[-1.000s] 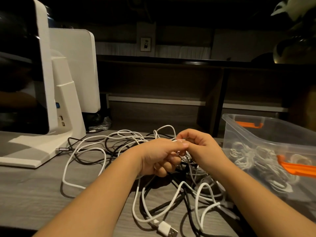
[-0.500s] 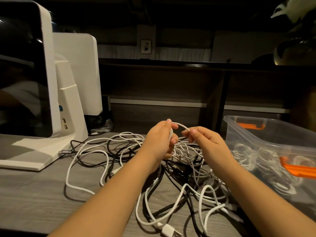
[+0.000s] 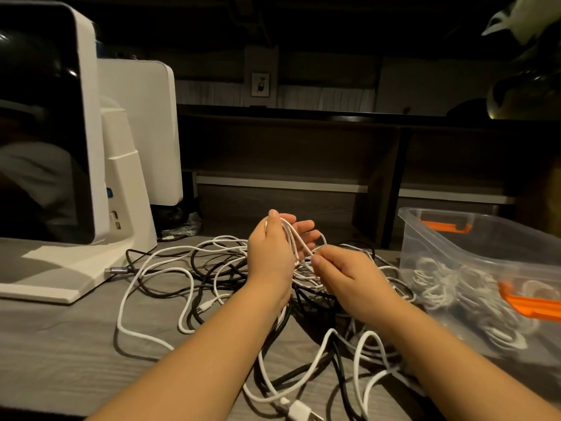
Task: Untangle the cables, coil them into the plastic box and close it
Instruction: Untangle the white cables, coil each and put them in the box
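Left hand point(image 3: 271, 253) is raised over the pile, fingers fairly straight and spread, with a few loops of white cable point(image 3: 293, 238) draped across the palm and thumb side. Right hand point(image 3: 343, 275) sits just right of and below it, thumb and fingertips pinched on the same white cable, feeding the next turn. The rest of the cables point(image 3: 212, 278), white and black mixed, lie in a tangle on the surface point(image 3: 60, 344) under and to the left of both hands. Plastic box point(image 3: 473, 253) stands open to the right of the right hand, with coiled white cables already inside; orange latches point(image 3: 534, 302) show on its rim. No lid in view.

Risks, as a judgement:
- The cable being coiled likely still threads through the pile, so pulling more slack could tighten a knot or drag black cables up with it.
- Loops rest on an open left hand, not clamped, so a tug from the right hand could slip them off and undo the coil.
- A plug point(image 3: 299, 410) near the surface edge below the hands could snag or get pulled off the edge.
- A black cable to the left of the hands runs toward the white monitor stand point(image 3: 127, 208); yanking it may disturb that connector.
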### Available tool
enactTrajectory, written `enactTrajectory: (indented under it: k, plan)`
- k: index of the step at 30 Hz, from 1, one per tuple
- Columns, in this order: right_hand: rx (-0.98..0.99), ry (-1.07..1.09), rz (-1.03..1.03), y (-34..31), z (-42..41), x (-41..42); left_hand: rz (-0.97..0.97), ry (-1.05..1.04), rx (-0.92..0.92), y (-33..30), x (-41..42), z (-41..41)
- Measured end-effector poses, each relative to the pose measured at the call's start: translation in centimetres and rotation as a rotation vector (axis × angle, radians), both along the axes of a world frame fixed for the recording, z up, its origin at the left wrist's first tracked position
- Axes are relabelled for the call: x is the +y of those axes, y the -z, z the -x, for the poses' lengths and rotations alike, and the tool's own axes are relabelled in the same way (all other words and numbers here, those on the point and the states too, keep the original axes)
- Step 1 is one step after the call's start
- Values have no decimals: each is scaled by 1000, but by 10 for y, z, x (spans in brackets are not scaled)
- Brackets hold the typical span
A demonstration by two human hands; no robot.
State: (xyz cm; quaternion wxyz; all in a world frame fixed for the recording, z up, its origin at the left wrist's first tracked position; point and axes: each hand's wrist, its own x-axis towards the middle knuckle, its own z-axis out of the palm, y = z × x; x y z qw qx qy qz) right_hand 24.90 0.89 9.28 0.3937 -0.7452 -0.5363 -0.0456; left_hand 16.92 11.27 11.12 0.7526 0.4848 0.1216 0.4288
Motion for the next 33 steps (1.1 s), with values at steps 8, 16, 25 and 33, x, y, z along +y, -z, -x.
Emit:
enactTrajectory:
  k: [8,16,25,33]
  plan:
    - [-190,-37,209,-2,10,4,288,113,-77,-7,5,5]
    - [-151,188,111,-14,-17,-15,491,32,-318,-24,45,24]
    - [-154,82,4,-11,-14,-15,451,-18,-201,-17,45,17]
    - [-423,67,278,-11,8,-6,418,-14,-162,-17,42,16]
